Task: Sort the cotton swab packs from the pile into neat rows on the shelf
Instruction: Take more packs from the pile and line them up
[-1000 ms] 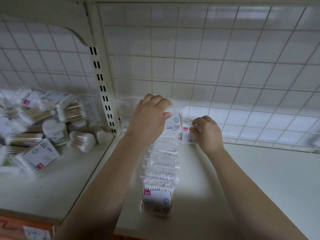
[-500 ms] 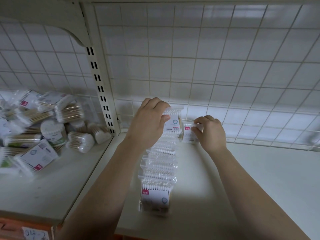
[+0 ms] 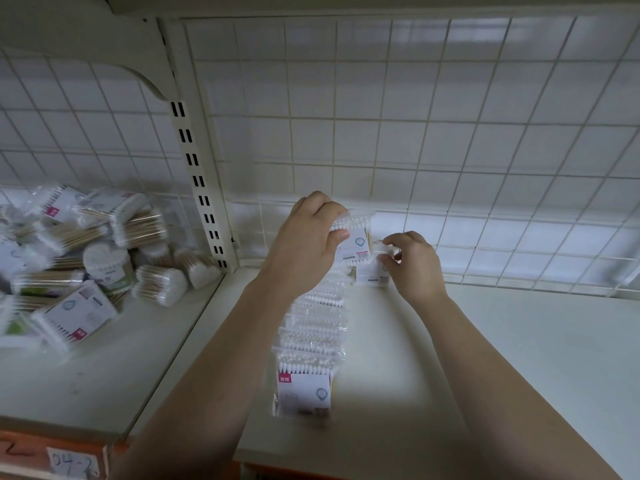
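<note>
At the shelf's back grid, our left hand grips one cotton swab pack above the finished row while our right hand pinches another pack upright, apparently starting a second row, the pile waiting leftward.

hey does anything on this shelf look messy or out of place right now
Yes. The pile of swab packs on the left shelf section lies jumbled, packs tilted every way. The row on the right section runs straight; the left hand and right hand each hold a pack at its far end.
</note>
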`<state>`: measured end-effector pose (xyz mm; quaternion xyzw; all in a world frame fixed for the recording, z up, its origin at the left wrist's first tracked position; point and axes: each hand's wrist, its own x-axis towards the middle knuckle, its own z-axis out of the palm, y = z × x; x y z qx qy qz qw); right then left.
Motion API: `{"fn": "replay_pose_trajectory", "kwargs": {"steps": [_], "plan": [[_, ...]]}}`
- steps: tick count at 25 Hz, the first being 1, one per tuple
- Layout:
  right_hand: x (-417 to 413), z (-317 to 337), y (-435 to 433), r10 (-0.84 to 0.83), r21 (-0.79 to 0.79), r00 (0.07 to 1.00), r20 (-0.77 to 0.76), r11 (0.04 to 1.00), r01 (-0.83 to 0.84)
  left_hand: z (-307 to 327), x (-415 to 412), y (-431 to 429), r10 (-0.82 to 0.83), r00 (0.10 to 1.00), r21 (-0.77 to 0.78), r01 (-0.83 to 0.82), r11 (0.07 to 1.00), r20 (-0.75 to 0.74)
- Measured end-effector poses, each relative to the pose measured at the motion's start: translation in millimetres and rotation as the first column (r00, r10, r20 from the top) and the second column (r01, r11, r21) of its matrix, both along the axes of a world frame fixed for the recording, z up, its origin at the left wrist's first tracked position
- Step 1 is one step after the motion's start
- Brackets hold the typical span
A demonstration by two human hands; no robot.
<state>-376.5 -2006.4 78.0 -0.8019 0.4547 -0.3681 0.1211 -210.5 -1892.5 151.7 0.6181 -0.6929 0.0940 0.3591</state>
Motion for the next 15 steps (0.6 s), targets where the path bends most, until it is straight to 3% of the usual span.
{"fn": "replay_pose_trajectory", "kwargs": {"steps": [6,11,15], "plan": [[-26.1,-2.9,8.0,-0.039,-0.008,0.999,-0.005,0.999,0.039,2.2,-16.7,-16.4,-0.089,0.996,-0.008,0.089,0.996,0.014],[-59.1,-21.9,12.3,-0.076,0.059,0.990,-0.117,0.995,0.083,-5.5,-24.1,-30.6,-0.184,0.981,0.108,0.177,0.978,0.059],[-69.8,-38.6,14.8,-0.104,0.121,0.976,-0.191,0.984,0.129,-15.2,-29.9,-42.6,-0.148,0.976,0.253,0.105,0.962,0.158]]}}
